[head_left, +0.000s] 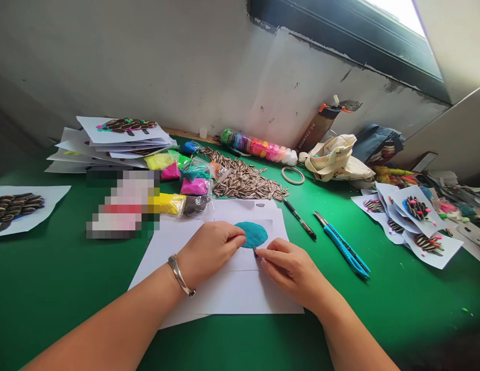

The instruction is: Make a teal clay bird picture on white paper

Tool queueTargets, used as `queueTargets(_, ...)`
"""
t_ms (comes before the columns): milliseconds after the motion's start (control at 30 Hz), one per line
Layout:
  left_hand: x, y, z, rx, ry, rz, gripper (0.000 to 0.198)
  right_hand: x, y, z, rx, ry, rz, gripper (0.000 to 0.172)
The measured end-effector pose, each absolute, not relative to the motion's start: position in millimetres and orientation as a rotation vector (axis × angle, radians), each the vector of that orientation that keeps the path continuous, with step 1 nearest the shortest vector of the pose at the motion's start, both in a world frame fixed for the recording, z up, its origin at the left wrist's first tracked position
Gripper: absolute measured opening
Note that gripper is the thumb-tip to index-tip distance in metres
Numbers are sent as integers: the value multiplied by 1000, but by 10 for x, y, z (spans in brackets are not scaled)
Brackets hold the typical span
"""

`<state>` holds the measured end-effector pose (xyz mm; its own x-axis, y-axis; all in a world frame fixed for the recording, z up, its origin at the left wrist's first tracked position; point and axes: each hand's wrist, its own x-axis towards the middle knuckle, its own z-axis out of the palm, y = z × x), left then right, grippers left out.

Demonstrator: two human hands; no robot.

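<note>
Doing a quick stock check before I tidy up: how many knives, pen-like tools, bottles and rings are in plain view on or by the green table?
Blue-handled utility knife: 1
Slim black pen-like tool: 1
Brown bottle with orange cap: 1
Pale ring: 1
Total: 4

Pretty plain spot, honestly: a scuffed, chipped off-white wall (pixel 158 62) rises right behind the far edge of the green table (pixel 50 293), a dark-framed window (pixel 351 44) slants across the top right letting in bright daylight, and a pale wall panel (pixel 456 46) sits beside it.
</note>
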<state>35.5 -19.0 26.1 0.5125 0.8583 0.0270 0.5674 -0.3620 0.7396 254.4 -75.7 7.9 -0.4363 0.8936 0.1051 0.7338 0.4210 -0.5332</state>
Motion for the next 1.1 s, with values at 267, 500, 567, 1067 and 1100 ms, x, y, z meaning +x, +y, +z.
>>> queueTargets(267, 349, -184, 389, 1257, 1090, 650, 19, 2489, -708, 130, -1309, -2009, 587, 24)
queueTargets(500, 317, -222, 403, 950, 900, 613, 27, 2109, -551, 441, -1308, -2059, 593, 23)
queueTargets(567, 295, -228, 395, 928, 827, 615, 26, 2039, -511, 410, -1294, -2019, 647, 22)
queueTargets(1067, 269, -163, 398, 1452, 1229, 701, 28, 2188, -614, 235, -1331, -1986, 452, 17)
queueTargets(1100, 264, -164, 384, 1640, 1284, 736, 25, 2206, -646, 195, -1339, -2033, 400, 16)
